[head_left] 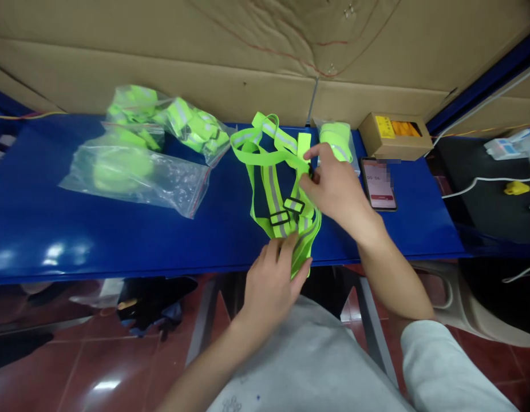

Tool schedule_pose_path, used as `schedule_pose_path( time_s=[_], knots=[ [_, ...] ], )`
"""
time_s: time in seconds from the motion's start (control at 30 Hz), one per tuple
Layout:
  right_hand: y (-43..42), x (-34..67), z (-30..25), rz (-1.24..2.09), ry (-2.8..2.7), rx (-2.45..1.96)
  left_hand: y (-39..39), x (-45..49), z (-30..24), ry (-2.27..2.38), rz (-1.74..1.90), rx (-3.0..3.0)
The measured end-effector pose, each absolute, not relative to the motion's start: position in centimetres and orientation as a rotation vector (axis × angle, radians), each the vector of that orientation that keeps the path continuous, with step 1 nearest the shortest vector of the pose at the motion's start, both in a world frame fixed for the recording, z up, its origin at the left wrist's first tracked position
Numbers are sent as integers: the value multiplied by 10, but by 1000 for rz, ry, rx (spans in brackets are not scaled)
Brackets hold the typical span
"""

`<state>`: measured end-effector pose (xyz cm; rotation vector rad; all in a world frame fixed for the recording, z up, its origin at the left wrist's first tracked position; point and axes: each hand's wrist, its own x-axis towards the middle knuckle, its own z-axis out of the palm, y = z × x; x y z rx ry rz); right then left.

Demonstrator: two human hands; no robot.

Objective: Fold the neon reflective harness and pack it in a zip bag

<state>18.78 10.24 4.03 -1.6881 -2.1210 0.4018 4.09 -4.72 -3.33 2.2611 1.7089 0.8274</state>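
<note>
L hand (271, 277): fingers gripping green straps (272, 189) nr table (196, 243) edge. R hand (333, 186): fingers pinching straps higher up.

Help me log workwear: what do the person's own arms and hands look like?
The left hand and right hand are bare, with no gloves or watch visible. A pale grey fabric sleeve ends partway along the right arm; none shows on the left arm.

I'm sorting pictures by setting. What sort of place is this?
Likely a workshop or small packing area, judging by the blue workbench, clear plastic bags of yellow-green reflective straps, and loose reflective webbing.
</note>
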Motion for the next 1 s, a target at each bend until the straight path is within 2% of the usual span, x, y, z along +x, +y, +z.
schedule_pose_path(
  time_s=[0.1, 0.3, 0.37, 0.47, 0.57, 0.67, 0.83, 1.0],
  knots=[
    [93, 144, 59, 428, -2176, -1602, -50, 39, -35, 1698, 1006, 1965],
    [98, 107, 44, 987, -2456, -1013, -60, 19, -39, 1489, 1367, 1035],
    [108, 109, 32, 1059, -2480, -883, -60, 11, -42, 1431, 1407, 849],
    [130, 109, 20, 917, -2467, -961, -60, 4, -47, 1380, 1398, 742],
    [157, 97, 14, 548, -2504, -1107, -63, 5, -50, 1372, 1358, 762],
    [190, 81, 11, 226, -2618, -1068, -68, 8, -51, 1371, 1314, 813],
    [242, 69, 11, 324, -2821, -1007, -70, 12, -49, 1315, 1284, 854],
    [275, 71, 30, 132, -2563, -1285, -62, 16, -45, 1299, 1287, 845]
  ],
)
